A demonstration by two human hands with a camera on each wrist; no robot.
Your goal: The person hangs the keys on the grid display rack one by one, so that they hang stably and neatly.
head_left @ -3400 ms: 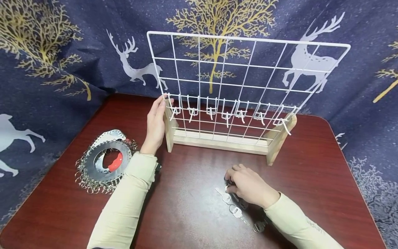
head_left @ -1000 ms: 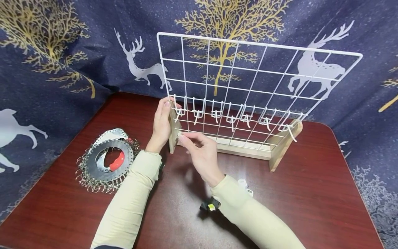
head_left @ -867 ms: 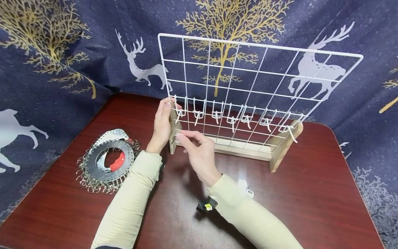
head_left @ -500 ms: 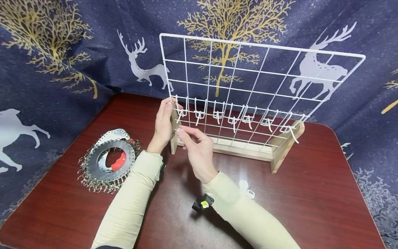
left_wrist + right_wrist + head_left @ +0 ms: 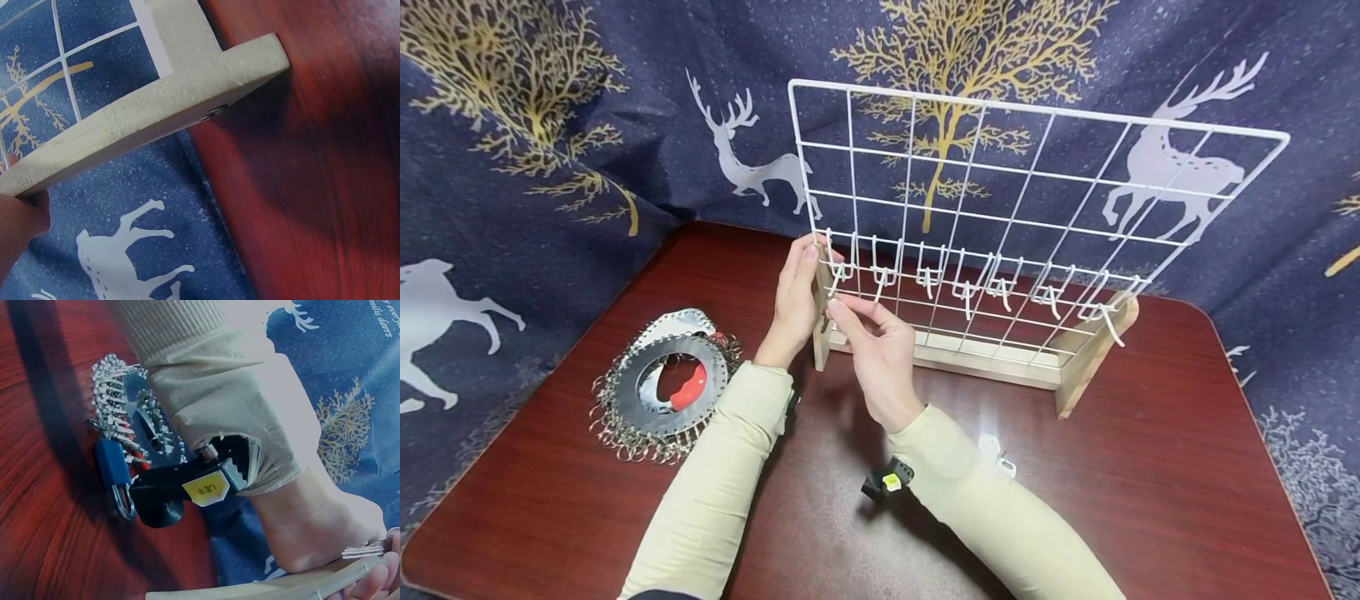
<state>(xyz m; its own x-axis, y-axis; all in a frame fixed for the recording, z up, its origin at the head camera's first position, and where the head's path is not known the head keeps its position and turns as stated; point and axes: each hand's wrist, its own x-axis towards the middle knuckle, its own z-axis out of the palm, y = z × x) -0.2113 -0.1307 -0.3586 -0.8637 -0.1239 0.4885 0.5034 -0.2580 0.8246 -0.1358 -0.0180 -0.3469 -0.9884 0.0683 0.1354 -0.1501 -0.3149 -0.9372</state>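
Observation:
In the head view my left hand [image 5: 793,292] holds the left wooden upright [image 5: 822,342] of a white wire-grid rack, thumb on the near side. The left wrist view has that upright [image 5: 169,94] running into the hand at lower left. My right hand [image 5: 880,358] pinches a small metal key between thumb and forefinger, just under the leftmost white hook [image 5: 842,271]. Most of the key hides behind the fingers; in the right wrist view its bright ridged blade [image 5: 362,551] sticks out. Several more hooks line the same grid wire, with nothing hanging on them.
Keys [image 5: 990,446] lie on the red-brown table beside my right sleeve, partly covered by it. At left sits a metal disc [image 5: 658,392] edged with small rings, with a red part inside. A blue padlock [image 5: 112,461] shows in the right wrist view. Patterned cloth hangs behind.
My right hand has left the keys on the table and crossed to the rack's left end, key pinched. During the last second it rises slightly toward the leftmost hook. My left hand keeps its grip.

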